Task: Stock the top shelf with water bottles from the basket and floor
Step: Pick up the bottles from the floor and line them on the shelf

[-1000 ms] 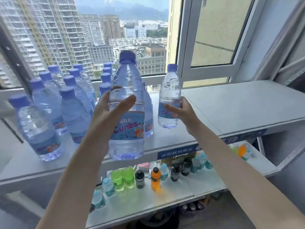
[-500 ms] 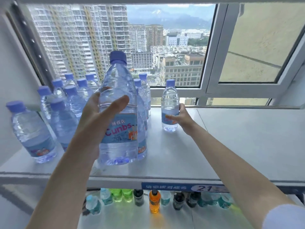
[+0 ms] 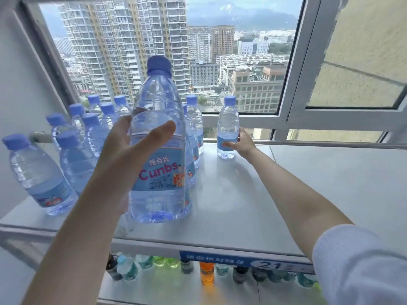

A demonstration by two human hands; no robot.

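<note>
**Two bottles going onto the top shelf at once**

The left hand [image 3: 123, 164] is wrapped around the middle of a large water bottle [image 3: 157, 150], thumb across the front just above the label. The bottle stands upright at the front of the top shelf [image 3: 231, 208]; whether its base is down or just above the surface cannot be told. Gripping at the waist probably keeps a full, heavy bottle from tipping as it is set beside the row.

The right hand [image 3: 241, 143] reaches far back and curls around the lower part of a small water bottle [image 3: 228, 126], which stands on the shelf near the window [image 3: 286, 115], apart from the others. That looks like the start of a new row.

A group of blue-capped bottles [image 3: 72, 137] already fills the shelf's left side. On the lower shelf [image 3: 259, 291], coloured drinks [image 3: 207, 272] stand in a line. No basket or floor is in view.
</note>
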